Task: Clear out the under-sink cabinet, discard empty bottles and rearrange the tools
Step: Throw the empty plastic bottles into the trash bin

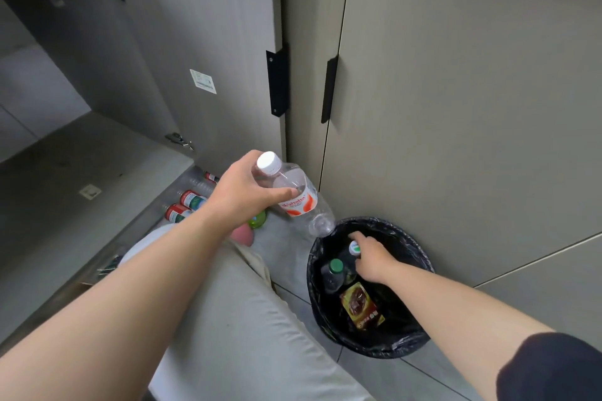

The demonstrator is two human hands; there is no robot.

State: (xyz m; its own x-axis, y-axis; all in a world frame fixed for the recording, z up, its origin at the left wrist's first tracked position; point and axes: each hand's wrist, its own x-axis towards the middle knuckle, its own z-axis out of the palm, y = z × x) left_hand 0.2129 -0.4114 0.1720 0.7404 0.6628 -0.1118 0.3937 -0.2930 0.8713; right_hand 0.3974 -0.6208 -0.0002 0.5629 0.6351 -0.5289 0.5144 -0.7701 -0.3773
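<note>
Black plastic lines the bin (374, 347), and everything here is best placed against it. Inside it already lie a green-capped bottle (334, 273), a brown snack packet (361, 304) and a second bottle with a white-and-green cap (354, 248); the right hand (371, 259) reaches down over the rim with its fingers (356, 236) closed on that second bottle near its cap. Just beyond the bin's far-left rim, the left hand (242, 194) holds a clear bottle with a white cap and red label (294, 195), fingers wrapped round its upper body, base tilted down toward the opening — nearly over the liner's edge.

By my reading the discarding is under way but not finished. Well to the left of the bin, at the open cabinet's threshold (153, 205), several red-labelled bottles (187, 203) lie in a row, and a green-capped one (257, 221) shows behind the left wrist. No tools are clearly visible (something dark lies at the cabinet's near edge, too blurred to name), so rearranging looks yet to come.

Room is tight: closed cabinet doors (456, 107) stand just behind the bin, the person's knee (247, 303) sits close on its left, and the right forearm occupies part of the opening, leaving the far-left rim as the free way in.
</note>
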